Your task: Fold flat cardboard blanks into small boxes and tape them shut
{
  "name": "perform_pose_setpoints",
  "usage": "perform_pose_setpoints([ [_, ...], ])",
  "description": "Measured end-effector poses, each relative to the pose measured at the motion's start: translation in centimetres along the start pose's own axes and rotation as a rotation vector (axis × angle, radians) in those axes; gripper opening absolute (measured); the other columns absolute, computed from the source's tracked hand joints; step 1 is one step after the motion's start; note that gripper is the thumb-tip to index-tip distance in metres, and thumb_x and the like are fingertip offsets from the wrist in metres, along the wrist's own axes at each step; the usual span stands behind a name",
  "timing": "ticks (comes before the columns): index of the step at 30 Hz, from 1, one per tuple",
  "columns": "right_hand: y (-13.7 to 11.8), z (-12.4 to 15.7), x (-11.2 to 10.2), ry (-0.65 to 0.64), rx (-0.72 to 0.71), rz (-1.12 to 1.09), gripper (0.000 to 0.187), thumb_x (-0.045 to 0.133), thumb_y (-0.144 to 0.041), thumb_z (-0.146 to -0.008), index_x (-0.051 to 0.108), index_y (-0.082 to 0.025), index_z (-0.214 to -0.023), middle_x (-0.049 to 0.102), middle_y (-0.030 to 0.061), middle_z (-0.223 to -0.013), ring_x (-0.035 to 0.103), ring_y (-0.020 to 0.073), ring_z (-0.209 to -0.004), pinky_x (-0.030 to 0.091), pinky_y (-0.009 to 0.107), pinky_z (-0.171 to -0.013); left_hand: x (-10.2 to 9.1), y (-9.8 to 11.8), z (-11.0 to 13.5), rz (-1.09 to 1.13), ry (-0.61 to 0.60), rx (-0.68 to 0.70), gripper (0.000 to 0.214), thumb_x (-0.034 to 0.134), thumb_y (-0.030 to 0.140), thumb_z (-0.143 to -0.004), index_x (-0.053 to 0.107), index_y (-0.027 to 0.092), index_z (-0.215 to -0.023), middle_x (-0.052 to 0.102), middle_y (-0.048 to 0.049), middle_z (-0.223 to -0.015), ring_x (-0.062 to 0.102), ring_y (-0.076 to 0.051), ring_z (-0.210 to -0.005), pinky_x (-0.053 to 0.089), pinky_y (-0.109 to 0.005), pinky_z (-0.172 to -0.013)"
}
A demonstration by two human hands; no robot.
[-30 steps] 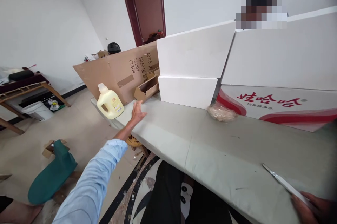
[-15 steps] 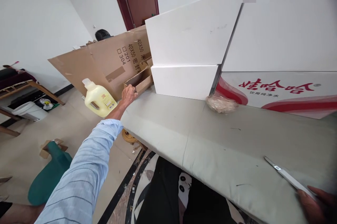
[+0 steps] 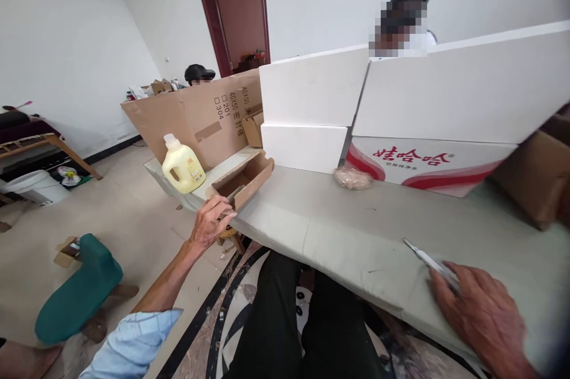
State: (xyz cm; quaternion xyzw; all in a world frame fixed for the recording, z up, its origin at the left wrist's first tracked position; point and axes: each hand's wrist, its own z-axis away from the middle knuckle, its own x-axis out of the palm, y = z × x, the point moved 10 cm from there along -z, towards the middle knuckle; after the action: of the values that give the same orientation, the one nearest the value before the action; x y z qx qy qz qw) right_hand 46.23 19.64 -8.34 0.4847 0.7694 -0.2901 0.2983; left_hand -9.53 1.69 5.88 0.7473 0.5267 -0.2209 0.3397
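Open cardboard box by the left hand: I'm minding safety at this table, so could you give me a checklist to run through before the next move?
1. Left hand on the cardboard box: ok, fingers at its near end.
2. Box fully supported by the table: cannot tell, the hand covers the near end.
3. Knife under control: ok, its handle is in the right hand.
4. Blade covered: not ok, it is bare.
5. Blade apart from the left hand and box: ok, bare tabletop lies between.
6. Yellow bottle standing with its cap on: ok, beside the box.
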Motion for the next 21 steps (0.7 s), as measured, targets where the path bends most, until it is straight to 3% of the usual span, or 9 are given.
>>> perform_pose_setpoints([
  [4,-6.2,-1.4,-2.4,-0.005,-0.041,-0.256,0.048,0.046,-0.06,-0.107,0.068,-0.021,-0.125,0.072,0.0212,-0.118,0.068,0.0403,-0.114,0.054,0.054,-0.106,0.1,5.2,0.9,0.178,-0.039,0.059,0.016,0.07,0.034,-0.102,0.078,0.023,-0.093,0.078,-0.011,-0.108,0.075,-0.025,-0.101,0.063,-0.04,-0.091],
  [8,-10.9,-2.3,-1.7,-0.142,0.009,-0.61,0.071,0.062,-0.074,-0.098,0.06,-0.021,-0.144,0.066,0.0196,-0.135,0.068,0.0368,-0.117,0.056,0.056,-0.107,0.2,9.7,1.2,0.36,-0.057,0.131,0.019,0.073,0.036,-0.102,0.078,0.022,-0.091,0.079,-0.0121,-0.106,0.077,-0.024,-0.098,0.064,-0.039,-0.088],
  [12,-13.9,-2.1,-1.2,-0.309,0.028,-0.839,0.089,0.077,-0.075,-0.089,0.049,-0.027,-0.159,0.059,0.0172,-0.153,0.061,0.0385,-0.137,0.055,0.057,-0.111,0.2,12.7,1.7,0.54,-0.078,0.205,0.018,0.078,0.037,-0.099,0.079,0.022,-0.091,0.08,-0.0114,-0.106,0.078,-0.022,-0.095,0.063,-0.037,-0.084],
  [17,-14.9,-0.4,-2.2,-0.499,0.089,-1.045,0.086,0.08,-0.076,-0.087,0.055,-0.03,-0.156,0.062,0.013,-0.156,0.06,0.0391,-0.141,0.055,0.054,-0.114,0.6,12.8,1.3,0.757,-0.147,0.137,0.03,0.085,0.048,-0.093,0.078,0.02,-0.084,0.08,-0.0104,-0.099,0.075,-0.022,-0.09,0.062,-0.037,-0.084],
  [21,-15.4,0.1,-3.5,-0.577,0.14,-1.126,0.089,0.081,-0.08,-0.083,0.061,-0.027,-0.152,0.068,0.0129,-0.149,0.062,0.0409,-0.138,0.061,0.047,-0.106,3.2,9.9,0.1,0.965,-0.145,-0.121,0.036,0.091,0.049,-0.086,0.074,0.018,-0.084,0.078,-0.0081,-0.097,0.074,-0.021,-0.091,0.061,-0.034,-0.085],
])
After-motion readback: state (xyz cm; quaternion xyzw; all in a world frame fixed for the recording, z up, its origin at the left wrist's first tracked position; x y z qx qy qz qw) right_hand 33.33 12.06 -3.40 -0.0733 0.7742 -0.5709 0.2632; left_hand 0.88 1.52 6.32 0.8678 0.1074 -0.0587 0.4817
